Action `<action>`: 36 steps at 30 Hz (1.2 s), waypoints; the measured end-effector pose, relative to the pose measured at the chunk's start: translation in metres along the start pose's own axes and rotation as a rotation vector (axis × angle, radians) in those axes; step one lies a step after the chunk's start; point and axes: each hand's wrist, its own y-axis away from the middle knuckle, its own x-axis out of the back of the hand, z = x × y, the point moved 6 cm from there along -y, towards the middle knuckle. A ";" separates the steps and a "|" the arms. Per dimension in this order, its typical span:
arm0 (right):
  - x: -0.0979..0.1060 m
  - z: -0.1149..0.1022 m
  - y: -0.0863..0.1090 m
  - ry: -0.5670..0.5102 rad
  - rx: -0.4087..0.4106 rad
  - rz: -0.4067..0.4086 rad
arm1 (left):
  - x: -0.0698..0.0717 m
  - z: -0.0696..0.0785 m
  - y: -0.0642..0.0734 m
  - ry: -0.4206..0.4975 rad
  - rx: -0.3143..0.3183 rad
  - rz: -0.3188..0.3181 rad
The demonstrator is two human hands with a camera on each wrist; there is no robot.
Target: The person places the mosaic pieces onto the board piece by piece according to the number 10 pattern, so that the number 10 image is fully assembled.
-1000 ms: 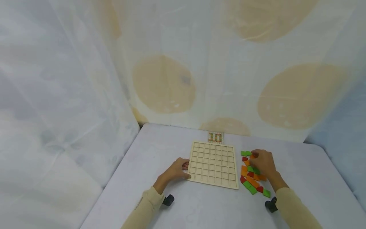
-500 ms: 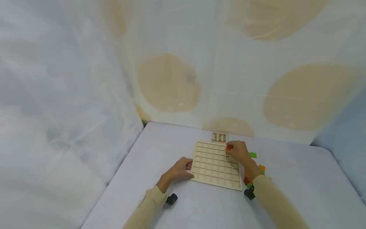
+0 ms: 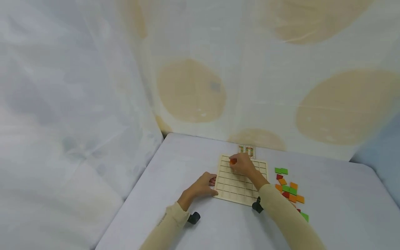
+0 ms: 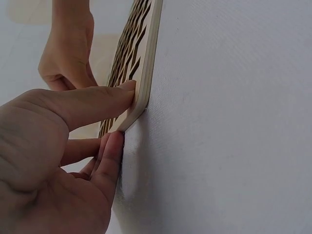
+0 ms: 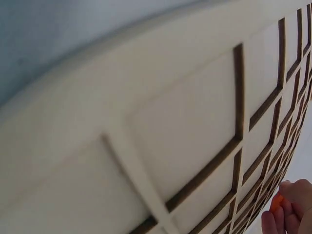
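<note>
A square wooden grid board (image 3: pixel 232 189) with rows of shallow square recesses lies on the white table. My left hand (image 3: pixel 202 185) holds its near left corner; in the left wrist view the thumb (image 4: pixel 105 102) presses on the top face and fingertips touch the edge from below. Over the board's far left part, my right hand (image 3: pixel 244 165) pinches a small orange tile (image 3: pixel 233 161). The same orange tile (image 5: pixel 276 202) shows only partly between the fingertips in the right wrist view. Whether it touches the board cannot be told.
Right of the board lie loose green tiles (image 3: pixel 284 171), orange tiles (image 3: pixel 293 185) and red pieces (image 3: pixel 279 176), some behind the right sleeve (image 3: pixel 281 211). A small patterned card (image 3: pixel 247 150) lies beyond the board's far edge. Patterned sheeting (image 3: pixel 250 104) hangs behind the table.
My right hand has gone from the tile pile leftward across the board, carrying an orange tile to its far left part. The left hand keeps its hold on the board. The head view has shifted slightly.
</note>
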 end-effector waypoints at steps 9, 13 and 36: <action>-0.006 -0.002 -0.003 0.023 -0.011 0.008 | -0.003 0.001 0.001 -0.010 0.001 0.003; -0.007 -0.003 -0.002 0.016 0.006 0.016 | -0.005 0.001 0.001 -0.012 0.011 -0.005; 0.042 0.004 0.035 -0.017 0.042 -0.030 | -0.007 0.006 0.000 -0.046 0.026 -0.020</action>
